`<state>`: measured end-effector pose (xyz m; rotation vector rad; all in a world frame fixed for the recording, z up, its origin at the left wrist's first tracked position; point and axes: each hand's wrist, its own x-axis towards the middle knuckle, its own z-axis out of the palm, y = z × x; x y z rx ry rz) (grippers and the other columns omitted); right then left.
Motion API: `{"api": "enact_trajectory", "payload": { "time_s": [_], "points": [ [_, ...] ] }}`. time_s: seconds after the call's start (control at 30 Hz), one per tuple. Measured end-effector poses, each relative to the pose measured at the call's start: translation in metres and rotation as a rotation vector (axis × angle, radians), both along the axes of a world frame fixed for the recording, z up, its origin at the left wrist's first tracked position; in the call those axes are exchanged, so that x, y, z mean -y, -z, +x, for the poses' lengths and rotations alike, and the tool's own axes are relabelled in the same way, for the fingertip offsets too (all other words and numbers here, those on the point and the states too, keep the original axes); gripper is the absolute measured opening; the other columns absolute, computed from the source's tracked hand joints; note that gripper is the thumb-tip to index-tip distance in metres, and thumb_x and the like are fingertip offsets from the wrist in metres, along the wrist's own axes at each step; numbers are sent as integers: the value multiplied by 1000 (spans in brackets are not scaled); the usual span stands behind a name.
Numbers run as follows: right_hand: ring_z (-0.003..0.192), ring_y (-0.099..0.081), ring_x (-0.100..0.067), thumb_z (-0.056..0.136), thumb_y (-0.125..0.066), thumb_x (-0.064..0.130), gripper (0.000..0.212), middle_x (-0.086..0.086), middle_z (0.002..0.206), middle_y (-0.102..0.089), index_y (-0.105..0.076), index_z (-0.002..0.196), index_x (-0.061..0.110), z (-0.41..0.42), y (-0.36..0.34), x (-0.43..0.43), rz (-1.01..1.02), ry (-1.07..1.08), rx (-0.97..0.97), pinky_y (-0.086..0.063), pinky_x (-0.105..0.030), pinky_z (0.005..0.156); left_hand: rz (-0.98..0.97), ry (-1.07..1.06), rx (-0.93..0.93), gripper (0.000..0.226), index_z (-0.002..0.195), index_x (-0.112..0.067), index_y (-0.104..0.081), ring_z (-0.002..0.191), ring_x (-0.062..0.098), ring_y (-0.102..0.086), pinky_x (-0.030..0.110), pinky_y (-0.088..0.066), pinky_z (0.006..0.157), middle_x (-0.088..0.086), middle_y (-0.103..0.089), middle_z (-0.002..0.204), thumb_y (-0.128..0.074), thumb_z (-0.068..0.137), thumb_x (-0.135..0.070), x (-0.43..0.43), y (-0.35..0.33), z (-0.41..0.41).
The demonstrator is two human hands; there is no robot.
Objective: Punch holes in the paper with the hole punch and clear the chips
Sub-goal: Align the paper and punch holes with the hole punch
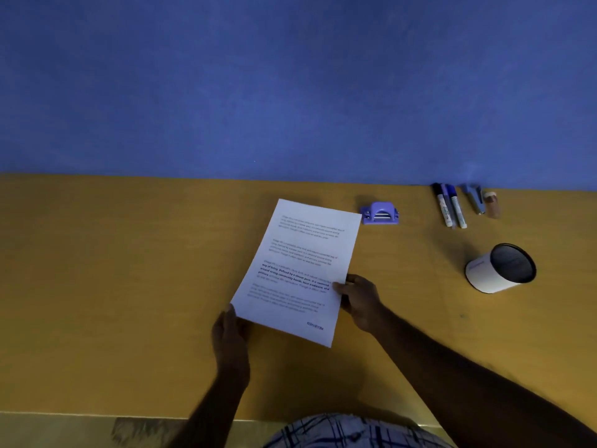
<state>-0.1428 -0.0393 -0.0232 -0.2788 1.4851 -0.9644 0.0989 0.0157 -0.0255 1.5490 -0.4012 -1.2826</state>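
Nothing punched yet as far as I can see: the printed sheet (298, 270) shows no holes along any visible edge, and no chips lie on the desk (129, 286). The sheet sits mid-desk, skewed, text upside down to the person, its far right corner just beside the purple hole punch (380, 214) but not inserted in it. Left hand (230, 334) pinches the near left corner of the sheet, fingers under, thumb at the edge. Right hand (358, 300) grips the right edge about midway, thumb on top; both hands closed on paper, so neither is free for the punch. I can't tell whether the sheet is lifted or lying flat. Judging from this, it's the alignment step: everything else remains — feed an edge into the punch slot, press, then clear the chips. A white cup with a dark inside (500, 268) lies tipped on its side to the right, well apart; plausible chip bin, though that's a guess. By the blue wall (290, 76): two markers (449, 205), a small blue stapler-like tool (474, 197), and a small brownish bottle (491, 205). Nothing blocks the path from sheet to punch.
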Motion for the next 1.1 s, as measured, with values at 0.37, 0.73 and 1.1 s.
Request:
{"api": "enact_trajectory", "payload": {
  "time_s": [0.37,0.73,1.1],
  "points": [
    [110,-63,-41,89,-61,-8,33,-22,120,-65,-56,122,-7,-36,-17,-24,-53,196,157,-57,-41,76,-3,186,-78,40,136,1,-46,118,42,-58,50,-51,92,26,-58,130,-52,97,-4,18,-13,-100],
    [108,-67,-30,81,-73,8,40,-9,120,-70,-64,120,11,-110,-18,-41,-125,159,168,-57,-40,86,-148,490,115,33,127,3,-51,105,28,-66,35,-58,79,18,-66,111,-48,94,8,48,-4,-102],
    [93,-69,-37,96,-59,20,28,-20,105,-71,-68,106,-5,-202,-21,-23,-44,-139,-172,-54,-44,83,-13,704,133,38,133,-1,-50,114,37,-59,51,-48,97,21,-62,123,-48,95,5,68,5,-101]
  ]
}}
